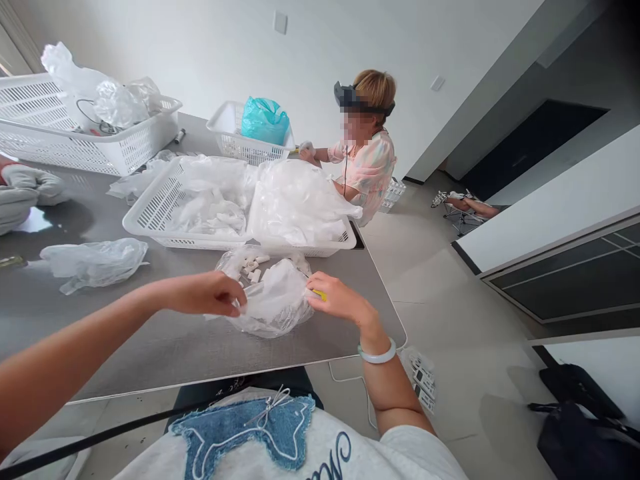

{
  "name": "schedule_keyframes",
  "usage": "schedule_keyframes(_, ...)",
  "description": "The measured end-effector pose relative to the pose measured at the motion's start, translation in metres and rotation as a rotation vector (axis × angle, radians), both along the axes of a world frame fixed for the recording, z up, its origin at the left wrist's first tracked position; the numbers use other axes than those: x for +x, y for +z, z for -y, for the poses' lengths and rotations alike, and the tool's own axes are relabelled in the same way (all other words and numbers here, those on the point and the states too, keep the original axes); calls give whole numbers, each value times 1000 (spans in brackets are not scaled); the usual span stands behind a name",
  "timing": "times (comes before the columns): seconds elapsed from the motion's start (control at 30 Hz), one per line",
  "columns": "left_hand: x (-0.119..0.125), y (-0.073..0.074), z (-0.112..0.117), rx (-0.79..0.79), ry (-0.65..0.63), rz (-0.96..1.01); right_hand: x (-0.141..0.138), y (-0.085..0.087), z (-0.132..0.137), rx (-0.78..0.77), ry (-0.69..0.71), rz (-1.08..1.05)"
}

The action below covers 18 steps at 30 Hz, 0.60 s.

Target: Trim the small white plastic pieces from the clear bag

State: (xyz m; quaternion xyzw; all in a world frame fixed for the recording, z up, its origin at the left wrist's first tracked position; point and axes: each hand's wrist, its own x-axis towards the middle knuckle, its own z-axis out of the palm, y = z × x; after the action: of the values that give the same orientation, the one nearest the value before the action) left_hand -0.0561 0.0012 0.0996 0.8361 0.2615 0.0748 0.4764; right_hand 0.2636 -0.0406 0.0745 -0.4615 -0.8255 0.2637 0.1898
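A clear plastic bag (273, 323) lies spread on the table in front of me, with small white plastic pieces (254, 270) and a thin white bag or sheet (283, 287) in it. My left hand (223, 295) pinches the left side of the clear bag. At its right side, my right hand (336, 298) is closed around a yellow-handled tool (319, 294). A thin dark part seems to reach from that tool toward the bag; its kind is hidden by my fingers.
Two white baskets (145, 223) of plastic bags stand just beyond. Another bag (95, 262) lies at left, near gloved hands (30, 190). Behind are a larger basket (120, 157) and one with a turquoise bag (265, 120). A co-worker (367, 153) sits at the far side.
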Motion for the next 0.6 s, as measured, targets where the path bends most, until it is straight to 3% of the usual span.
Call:
schedule_keyframes(0.13, 17, -13, 22, 335, -47, -15, -10, 19, 15, 44, -44, -285)
schedule_keyframes(0.2, 21, -19, 26, 498, -74, -76, -28, 18, 17, 19, -16, -405)
schedule_keyframes(0.33, 21, -23, 29, 686, -119, -165, -63, -10, 7, -68, 131, -227)
schedule_keyframes(0.43, 18, -23, 30, 724, -126, -221, -65, -29, -1, -25, 107, -61)
schedule_keyframes(0.6, 16, -21, 33, 732, -117, -189, -45, -21, -3, 107, 143, 10)
